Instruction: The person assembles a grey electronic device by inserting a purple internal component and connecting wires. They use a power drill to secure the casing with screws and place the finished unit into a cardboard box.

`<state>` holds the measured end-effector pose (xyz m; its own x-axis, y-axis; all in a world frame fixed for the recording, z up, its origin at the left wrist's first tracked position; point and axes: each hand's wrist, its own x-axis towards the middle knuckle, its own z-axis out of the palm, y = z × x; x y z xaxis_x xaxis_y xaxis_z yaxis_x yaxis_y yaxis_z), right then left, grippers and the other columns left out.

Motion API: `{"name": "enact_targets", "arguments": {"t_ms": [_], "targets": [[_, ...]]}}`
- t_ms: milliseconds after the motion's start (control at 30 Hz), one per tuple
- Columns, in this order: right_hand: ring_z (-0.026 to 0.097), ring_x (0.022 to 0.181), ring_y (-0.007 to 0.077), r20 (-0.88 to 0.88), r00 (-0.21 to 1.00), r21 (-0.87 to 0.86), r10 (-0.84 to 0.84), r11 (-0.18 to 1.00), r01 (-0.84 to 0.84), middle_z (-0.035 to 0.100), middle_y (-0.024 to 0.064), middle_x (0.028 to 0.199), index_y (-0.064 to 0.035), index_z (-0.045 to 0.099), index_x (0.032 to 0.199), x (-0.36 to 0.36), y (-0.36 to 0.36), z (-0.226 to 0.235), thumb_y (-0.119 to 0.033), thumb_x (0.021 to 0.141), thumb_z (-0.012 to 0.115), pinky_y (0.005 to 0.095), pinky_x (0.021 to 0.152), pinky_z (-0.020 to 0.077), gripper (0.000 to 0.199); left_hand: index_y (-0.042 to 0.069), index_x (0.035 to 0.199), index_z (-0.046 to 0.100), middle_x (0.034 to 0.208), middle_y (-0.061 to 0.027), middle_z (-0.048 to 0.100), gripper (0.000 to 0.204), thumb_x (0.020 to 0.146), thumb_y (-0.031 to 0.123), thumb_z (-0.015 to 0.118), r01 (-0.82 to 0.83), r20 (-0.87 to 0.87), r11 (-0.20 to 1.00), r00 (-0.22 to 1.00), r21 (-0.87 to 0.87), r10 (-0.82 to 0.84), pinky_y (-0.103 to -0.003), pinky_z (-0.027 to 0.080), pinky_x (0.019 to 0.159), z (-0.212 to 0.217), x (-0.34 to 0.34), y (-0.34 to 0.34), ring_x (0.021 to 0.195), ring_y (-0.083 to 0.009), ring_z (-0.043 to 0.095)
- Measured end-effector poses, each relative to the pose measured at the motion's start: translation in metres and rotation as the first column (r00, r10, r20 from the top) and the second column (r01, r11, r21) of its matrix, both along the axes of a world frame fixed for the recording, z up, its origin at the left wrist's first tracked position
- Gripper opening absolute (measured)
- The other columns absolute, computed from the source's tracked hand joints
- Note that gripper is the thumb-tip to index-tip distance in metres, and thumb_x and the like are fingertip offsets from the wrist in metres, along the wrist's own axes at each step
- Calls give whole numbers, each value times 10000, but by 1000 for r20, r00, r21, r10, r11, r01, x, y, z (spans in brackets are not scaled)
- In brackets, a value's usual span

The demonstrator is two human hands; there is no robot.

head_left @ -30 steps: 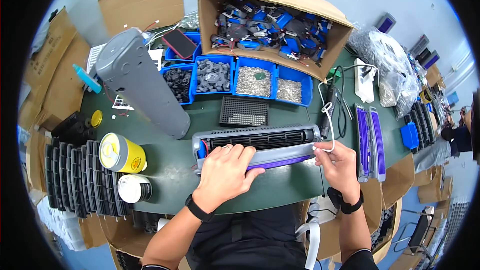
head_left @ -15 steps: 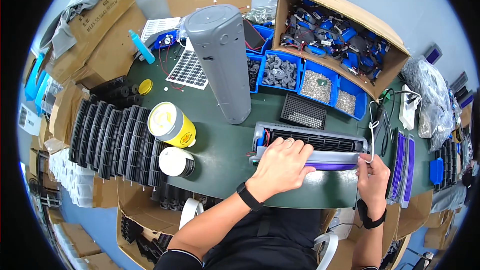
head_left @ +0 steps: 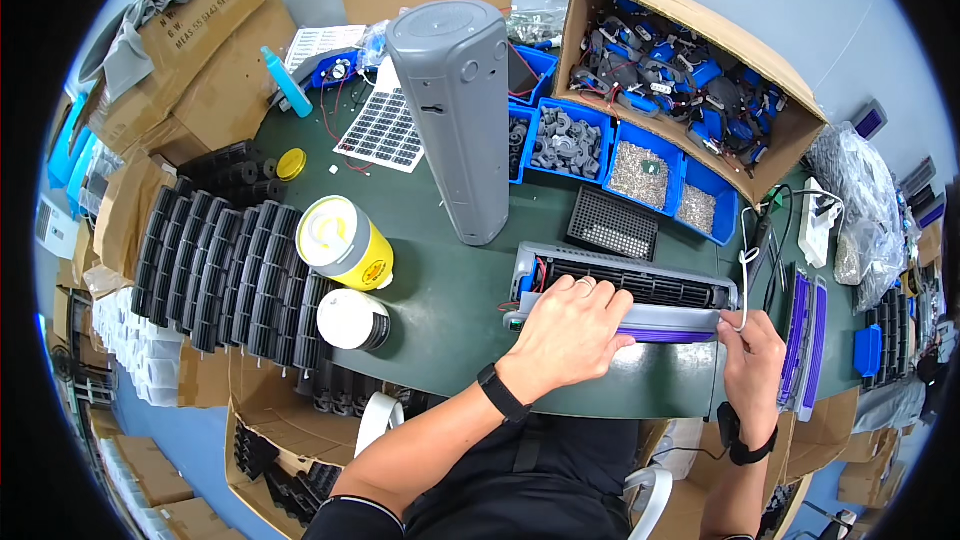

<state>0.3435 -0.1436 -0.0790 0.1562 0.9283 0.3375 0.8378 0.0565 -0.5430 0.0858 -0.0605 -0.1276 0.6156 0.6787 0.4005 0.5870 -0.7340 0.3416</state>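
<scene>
A long grey housing (head_left: 650, 312) with a purple strip along its near edge lies on the green workbench, a black ribbed fan roller (head_left: 630, 285) visible in its open slot. My left hand (head_left: 575, 330) is closed over its left half, thumb on the near edge. At the housing's right end my right hand (head_left: 752, 352) pinches the end of a white cable (head_left: 744, 285) against the corner; the fingers hide the tip. Thin red wires (head_left: 541, 275) show at the left end. Behind stands a tall grey tower casing (head_left: 460, 130).
Black rollers (head_left: 235, 280) stack at the left, beside a yellow tub (head_left: 345, 243) and a white tub (head_left: 352, 320). Blue bins (head_left: 570, 145) of small parts and a carton (head_left: 790, 125) of blue-grey parts stand behind. Purple-grey strips (head_left: 803, 340) lie at the right near a power strip (head_left: 820, 225).
Both hands keep their places on the housing and the cable. The whole view has shifted slightly; no object has plainly moved on the bench.
</scene>
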Motion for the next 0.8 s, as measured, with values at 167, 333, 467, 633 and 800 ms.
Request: {"name": "enact_targets", "arguments": {"t_ms": [167, 333, 467, 633, 800], "targets": [[716, 774, 301, 3, 1000, 16, 9, 1000, -9, 737, 182, 943, 68, 766, 1024, -1, -4, 5, 41, 925, 723, 373, 703, 540, 111, 88, 1027, 651, 897, -69, 611, 409, 866, 436, 794, 4, -7, 1000, 1000, 12, -4, -394, 475, 781, 2, 1, 0, 861, -258, 647], [721, 772, 320, 8, 1000, -39, -2, 999, 2, 742, 191, 923, 54, 768, 1013, 2, -4, 8, 2, 934, 722, 377, 707, 547, 105, 89, 1040, 660, 892, -69, 616, 412, 859, 432, 800, 0, 3, 1000, 1000, 24, 0, -400, 478, 774, 1, 1, -1, 855, -258, 646], [722, 754, 327, 24, 1000, -77, 2, 997, 0, 745, 183, 883, 35, 771, 1006, -3, -2, 19, -20, 940, 721, 379, 691, 544, 99, 89, 1054, 667, 891, -74, 626, 420, 853, 431, 805, 5, 19, 1000, 1000, 28, -6, -411, 480, 768, 1, 1, 0, 848, -265, 649], [718, 793, 356, 126, 983, -21, -135, 990, 139, 754, 202, 975, 5, 728, 1217, 2, 80, 28, -177, 899, 819, 401, 706, 554, 377, 89, 1048, 667, 862, -82, 629, 420, 844, 424, 815, 19, 12, 1000, 1000, 19, -19, -418, 475, 766, 8, 2, 1, 827, -284, 656], [776, 863, 278, -190, 979, -73, -71, 996, 58, 779, 198, 995, 50, 717, 1202, 10, 65, 27, -93, 885, 811, 382, 780, 607, 360, 87, 1042, 679, 859, -65, 625, 425, 829, 422, 833, 13, -11, 999, 1000, 37, -13, -401, 458, 743, 5, 0, -4, 791, -266, 629]]}}
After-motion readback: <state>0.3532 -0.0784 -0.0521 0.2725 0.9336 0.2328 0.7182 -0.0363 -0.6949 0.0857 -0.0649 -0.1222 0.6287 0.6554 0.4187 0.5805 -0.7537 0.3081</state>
